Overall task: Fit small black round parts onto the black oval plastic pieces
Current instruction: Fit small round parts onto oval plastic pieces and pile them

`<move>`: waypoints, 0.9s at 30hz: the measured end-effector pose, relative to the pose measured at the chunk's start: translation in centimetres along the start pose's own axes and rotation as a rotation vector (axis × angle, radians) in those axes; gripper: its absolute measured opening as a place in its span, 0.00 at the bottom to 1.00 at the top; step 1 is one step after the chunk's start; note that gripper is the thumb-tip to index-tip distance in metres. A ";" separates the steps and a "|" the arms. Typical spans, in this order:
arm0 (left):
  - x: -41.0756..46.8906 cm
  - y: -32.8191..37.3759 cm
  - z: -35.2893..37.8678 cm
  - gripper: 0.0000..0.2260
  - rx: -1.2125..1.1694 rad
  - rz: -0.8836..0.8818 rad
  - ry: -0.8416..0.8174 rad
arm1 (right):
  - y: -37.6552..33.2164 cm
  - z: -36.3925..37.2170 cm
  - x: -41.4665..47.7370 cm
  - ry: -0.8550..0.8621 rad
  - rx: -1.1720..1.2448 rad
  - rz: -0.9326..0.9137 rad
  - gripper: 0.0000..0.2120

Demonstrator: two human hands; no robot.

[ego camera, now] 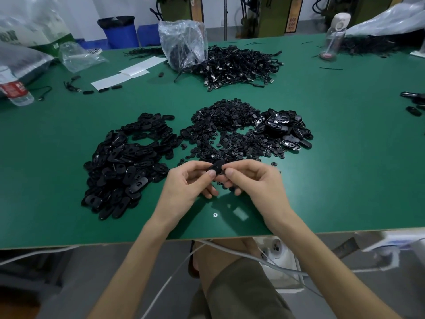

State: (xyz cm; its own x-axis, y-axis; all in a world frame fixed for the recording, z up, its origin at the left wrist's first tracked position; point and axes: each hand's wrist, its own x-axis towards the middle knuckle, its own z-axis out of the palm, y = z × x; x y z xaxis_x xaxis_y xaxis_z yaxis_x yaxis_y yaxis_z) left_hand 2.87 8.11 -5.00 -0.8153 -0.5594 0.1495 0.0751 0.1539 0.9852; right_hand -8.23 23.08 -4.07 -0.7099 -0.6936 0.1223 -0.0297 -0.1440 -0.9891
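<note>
My read: oval piece (217, 168) pinched by left hand (186, 181) and right hand (251, 179) fingers, long axis thumb-to-thumb, just beside round-parts pile (226, 125).

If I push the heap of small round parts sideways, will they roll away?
Probably mostly slide: the small round parts look like flat discs lying loose. Likely light and apt to scatter, as strays already dot the green table.

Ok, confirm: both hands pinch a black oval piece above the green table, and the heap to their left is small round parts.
No. The head view shows the left hand and right hand pinching a black oval piece above the green table, but the heap to their left is oval pieces; the small round parts lie ahead.
</note>
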 end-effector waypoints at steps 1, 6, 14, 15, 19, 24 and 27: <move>0.0 0.0 0.0 0.06 -0.007 0.001 -0.003 | 0.0 -0.2 0.0 0.018 0.067 0.015 0.04; -0.1 -0.1 -0.1 0.03 -0.047 0.012 -0.014 | 0.0 -0.4 -0.2 0.009 0.129 0.032 0.05; -0.1 0.0 -0.2 0.07 0.082 0.026 0.040 | 0.0 -0.6 -0.3 0.006 0.183 0.035 0.08; -0.1 0.0 -0.1 0.07 0.080 0.023 0.039 | 0.0 -0.6 -0.3 -0.001 0.178 0.030 0.09; -0.1 0.1 0.1 0.07 0.061 0.013 0.026 | -0.1 -0.6 -0.4 -0.018 0.148 0.021 0.08; -0.2 0.1 0.1 0.08 0.054 0.015 0.026 | 0.0 -0.6 -0.3 -0.003 0.160 0.036 0.05; -0.2 0.0 0.1 0.07 0.051 0.015 0.027 | 0.2 -0.5 -0.4 0.014 0.175 0.043 0.04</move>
State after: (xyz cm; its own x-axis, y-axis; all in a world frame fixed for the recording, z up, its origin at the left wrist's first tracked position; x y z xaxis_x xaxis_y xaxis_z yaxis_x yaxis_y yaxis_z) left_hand 2.99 8.26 -5.06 -0.7987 -0.5781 0.1670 0.0570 0.2036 0.9774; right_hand -8.36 23.67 -4.35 -0.7177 -0.6920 0.0776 0.1230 -0.2357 -0.9640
